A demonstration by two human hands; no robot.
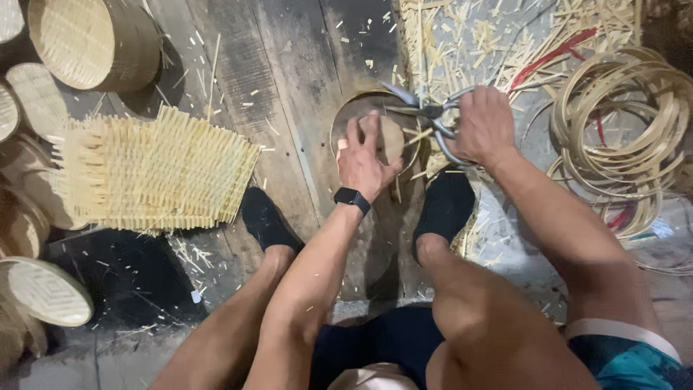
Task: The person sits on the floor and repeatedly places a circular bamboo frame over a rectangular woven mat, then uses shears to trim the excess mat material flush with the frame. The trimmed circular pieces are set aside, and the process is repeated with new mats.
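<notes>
The left hand [367, 160] presses flat on the round bamboo lid [375, 130], while beside the lid's rim the right hand [484, 126] grips metal shears [426, 112].

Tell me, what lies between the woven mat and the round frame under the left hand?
Head view: bare dark planks with a few bamboo chips lie between the mat and the frame.

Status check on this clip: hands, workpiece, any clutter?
Left hand presses round bamboo piece flat. Right hand grips metal shears at its rim. Bamboo offcuts litter floor around.
</notes>
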